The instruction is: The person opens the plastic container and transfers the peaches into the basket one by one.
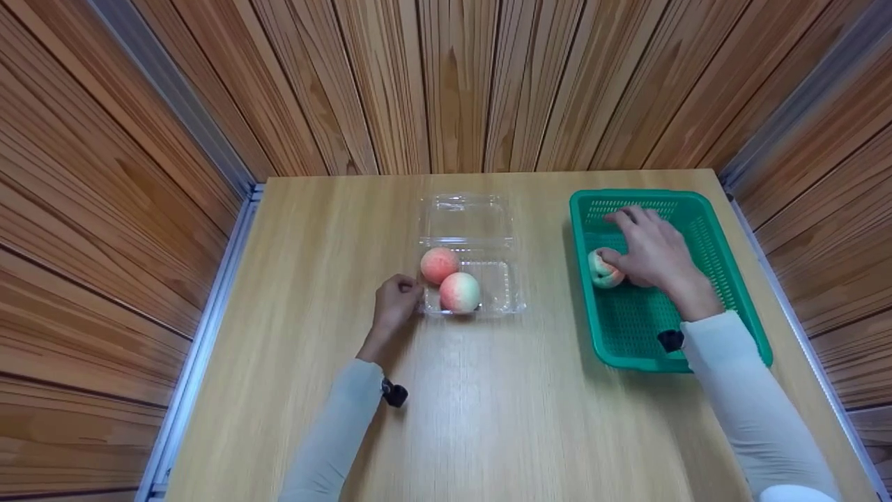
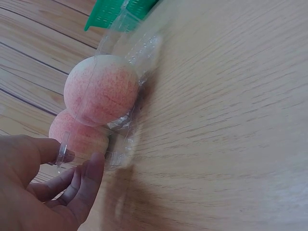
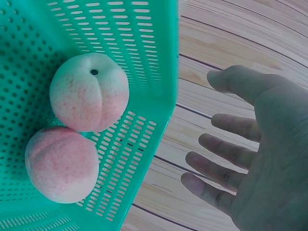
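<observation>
A clear plastic clamshell box (image 1: 497,287) lies opened on the table, its lid (image 1: 465,219) folded back toward the far wall. Two pink-and-white peaches (image 1: 460,293) (image 2: 101,89) sit in its left half. At the box's left edge, my left hand (image 1: 395,303) pinches the rim between thumb and fingers. Over the green basket (image 1: 728,268) hovers my right hand (image 1: 655,251), fingers spread and holding nothing. Two more peaches, a paler one (image 3: 89,94) and a pinker one (image 3: 62,166), touch each other in the basket; my right hand partly covers them in the head view.
The wooden table (image 1: 306,279) carries the box in the middle and the basket at the right. Wood-plank walls (image 1: 460,84) close off the back and both sides. Metal rails (image 1: 202,355) run along the table's sides. Each wrist wears a small black camera (image 1: 395,394).
</observation>
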Available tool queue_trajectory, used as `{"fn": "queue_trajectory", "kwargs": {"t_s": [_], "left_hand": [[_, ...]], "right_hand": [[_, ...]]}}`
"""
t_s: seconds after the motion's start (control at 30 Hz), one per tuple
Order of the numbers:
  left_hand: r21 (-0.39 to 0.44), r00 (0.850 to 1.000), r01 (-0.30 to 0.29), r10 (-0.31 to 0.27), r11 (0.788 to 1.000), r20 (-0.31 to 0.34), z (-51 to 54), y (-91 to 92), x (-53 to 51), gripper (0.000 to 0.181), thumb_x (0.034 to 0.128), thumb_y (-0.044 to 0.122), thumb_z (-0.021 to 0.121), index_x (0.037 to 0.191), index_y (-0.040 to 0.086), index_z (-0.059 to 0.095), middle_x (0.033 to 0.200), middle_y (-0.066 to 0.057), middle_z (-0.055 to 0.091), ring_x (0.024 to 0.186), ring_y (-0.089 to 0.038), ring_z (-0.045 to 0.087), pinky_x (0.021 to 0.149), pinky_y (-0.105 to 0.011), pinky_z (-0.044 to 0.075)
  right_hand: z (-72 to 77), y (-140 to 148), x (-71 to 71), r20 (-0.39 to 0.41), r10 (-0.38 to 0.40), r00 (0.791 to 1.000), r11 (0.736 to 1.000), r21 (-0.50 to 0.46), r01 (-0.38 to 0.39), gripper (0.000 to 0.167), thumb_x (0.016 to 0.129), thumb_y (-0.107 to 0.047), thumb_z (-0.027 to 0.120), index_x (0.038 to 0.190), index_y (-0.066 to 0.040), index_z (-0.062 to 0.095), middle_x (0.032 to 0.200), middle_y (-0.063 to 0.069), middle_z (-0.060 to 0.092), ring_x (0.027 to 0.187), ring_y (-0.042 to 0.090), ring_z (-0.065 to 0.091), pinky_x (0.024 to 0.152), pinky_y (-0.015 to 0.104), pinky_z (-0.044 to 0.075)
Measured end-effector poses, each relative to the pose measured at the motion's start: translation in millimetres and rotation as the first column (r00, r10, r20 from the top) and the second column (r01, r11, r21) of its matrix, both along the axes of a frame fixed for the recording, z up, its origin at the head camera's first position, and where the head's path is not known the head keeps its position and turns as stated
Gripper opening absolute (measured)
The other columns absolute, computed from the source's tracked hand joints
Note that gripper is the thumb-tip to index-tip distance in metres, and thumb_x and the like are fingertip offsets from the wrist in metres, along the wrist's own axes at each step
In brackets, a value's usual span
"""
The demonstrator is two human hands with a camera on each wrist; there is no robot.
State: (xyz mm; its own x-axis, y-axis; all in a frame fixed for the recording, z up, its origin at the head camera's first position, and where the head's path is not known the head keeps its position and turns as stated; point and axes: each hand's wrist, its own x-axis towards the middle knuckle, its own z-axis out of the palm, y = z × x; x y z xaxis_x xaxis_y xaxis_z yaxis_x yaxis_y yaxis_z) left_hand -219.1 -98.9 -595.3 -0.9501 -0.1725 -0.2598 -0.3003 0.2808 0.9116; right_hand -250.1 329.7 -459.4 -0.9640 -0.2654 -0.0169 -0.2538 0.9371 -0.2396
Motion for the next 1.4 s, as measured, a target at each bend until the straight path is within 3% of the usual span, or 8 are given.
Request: {"fn": "queue_trajectory", "kwargs": {"t_s": [0.3, 0.6, 0.9, 1.4], "left_hand": [[-0.01, 1.0, 0.007, -0.007, 1.0, 0.004, 0.5, -0.3, 0.6, 0.014, 0.0991, 0.012, 0.067, 0.109, 0.001, 0.068, 0.087, -0.007, 0.066, 0.07, -0.014, 0.061, 0.058, -0.023, 0.047], [0.012, 0.999, 0.001, -0.001, 1.0, -0.039, 0.3, -1.4, -0.8, 0.011, 0.0969, 0.007, 0.066, 0.104, 0.0, 0.069, 0.08, -0.004, 0.064, 0.066, -0.012, 0.057, 0.056, -0.022, 0.044], [-0.006, 1.0, 0.006, -0.006, 1.0, 0.005, -0.4, -0.3, 0.8, 0.014, 0.1001, 0.011, 0.065, 0.11, 0.002, 0.068, 0.087, -0.006, 0.065, 0.072, -0.014, 0.059, 0.06, -0.024, 0.047], [-0.005, 1.0, 0.015, -0.015, 1.0, -0.019, -0.4, -0.9, 1.7, 0.013, 0.0995, 0.009, 0.065, 0.109, 0.001, 0.068, 0.086, -0.005, 0.063, 0.07, -0.014, 0.058, 0.059, -0.023, 0.046]], "right_hand": [[0.7, -12, -1.6, -0.04, 0.029, 0.999, 1.0, 0.001, -0.029, 0.062, 0.099, -0.035, 0.075, 0.151, -0.008, 0.054, 0.155, 0.026, 0.047, 0.137, 0.048, 0.045, 0.11, 0.071, 0.041], [3.8, -31, -8.4, -0.113, 0.051, 0.992, 0.998, -0.013, -0.053, 0.061, 0.096, -0.034, 0.077, 0.146, -0.006, 0.058, 0.15, 0.023, 0.053, 0.135, 0.047, 0.05, 0.11, 0.068, 0.044], [1.9, -43, -11.2, -0.085, 0.04, 0.996, 0.999, -0.014, -0.042, 0.062, 0.096, -0.035, 0.077, 0.148, -0.007, 0.056, 0.152, 0.021, 0.052, 0.134, 0.044, 0.05, 0.111, 0.067, 0.043], [0.8, -61, -13.9, -0.107, 0.072, 0.992, 0.997, 0.002, -0.072, 0.062, 0.094, -0.034, 0.079, 0.145, -0.007, 0.058, 0.149, 0.019, 0.054, 0.13, 0.042, 0.051, 0.106, 0.064, 0.048]]}}
